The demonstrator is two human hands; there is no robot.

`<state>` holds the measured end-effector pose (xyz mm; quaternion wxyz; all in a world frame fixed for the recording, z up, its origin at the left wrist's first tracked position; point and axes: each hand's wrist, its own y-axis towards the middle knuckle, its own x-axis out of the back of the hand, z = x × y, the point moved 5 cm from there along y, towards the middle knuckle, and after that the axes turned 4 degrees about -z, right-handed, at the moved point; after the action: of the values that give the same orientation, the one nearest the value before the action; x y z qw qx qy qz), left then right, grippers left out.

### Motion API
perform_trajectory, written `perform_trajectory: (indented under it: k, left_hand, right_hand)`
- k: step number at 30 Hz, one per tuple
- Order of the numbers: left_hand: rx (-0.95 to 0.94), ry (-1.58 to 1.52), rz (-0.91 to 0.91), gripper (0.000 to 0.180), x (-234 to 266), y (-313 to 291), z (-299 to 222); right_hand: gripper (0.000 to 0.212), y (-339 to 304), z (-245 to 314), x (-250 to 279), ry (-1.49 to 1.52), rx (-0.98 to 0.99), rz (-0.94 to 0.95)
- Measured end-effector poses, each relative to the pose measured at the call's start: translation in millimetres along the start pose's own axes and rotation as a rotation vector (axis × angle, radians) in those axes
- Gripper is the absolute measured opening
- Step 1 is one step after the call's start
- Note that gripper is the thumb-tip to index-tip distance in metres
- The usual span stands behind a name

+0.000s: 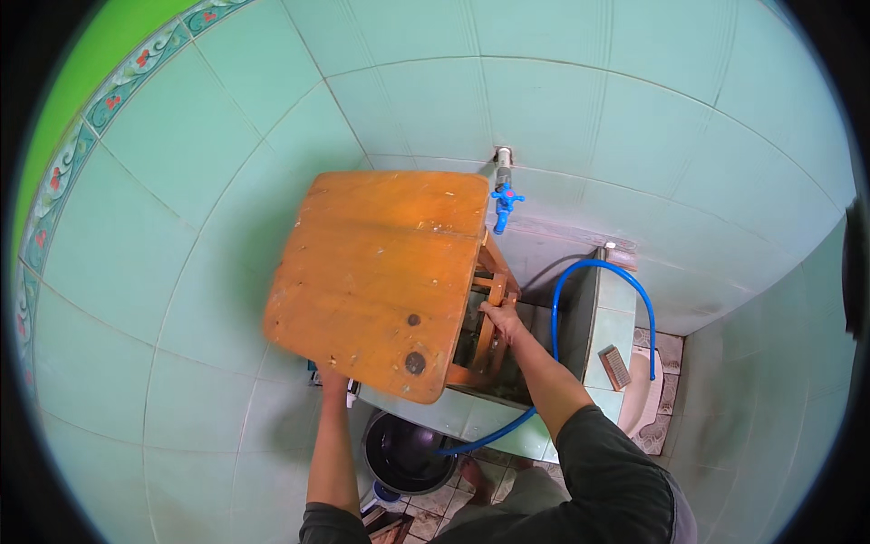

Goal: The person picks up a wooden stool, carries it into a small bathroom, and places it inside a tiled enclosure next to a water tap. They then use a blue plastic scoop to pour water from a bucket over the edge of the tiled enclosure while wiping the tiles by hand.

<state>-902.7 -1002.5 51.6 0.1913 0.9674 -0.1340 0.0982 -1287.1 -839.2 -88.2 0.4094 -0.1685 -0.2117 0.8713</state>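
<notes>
The right hand [503, 319] is clutching the underframe [487, 343] of the wooden table [376, 281]; the left hand [333, 374] is touching its edge, grip hidden; a black basin [412, 482] is sitting below.

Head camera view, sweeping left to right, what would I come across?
Floral tile border, orange-brown wooden table, blue tap, scrubbing brush. I left out the hose and both hands because they overlap other things in that order.
</notes>
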Motion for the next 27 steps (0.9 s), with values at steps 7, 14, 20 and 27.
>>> perform_trajectory:
  k: [7,14,20,27]
  left_hand:
    - [-0.060,0.210,-0.097,0.037,-18.8,-1.5,-54.8]
    - [-0.002,0.251,-0.073,0.028,-33.4,4.9,-42.1]
    - [0.035,0.365,-0.052,0.029,-49.6,8.2,-18.9]
    - [0.144,0.367,-0.120,0.040,-59.6,9.9,-7.4]
  right_hand:
    - [0.023,17.1,-2.5,-11.3,0.081,-0.023,0.132]
    - [0.029,65.5,-22.0,-2.3,0.073,0.041,0.109]
    - [0.027,104.2,-58.0,14.1,0.108,0.029,0.147]
    - [0.059,106.6,-79.9,1.4,0.252,-0.012,0.297]
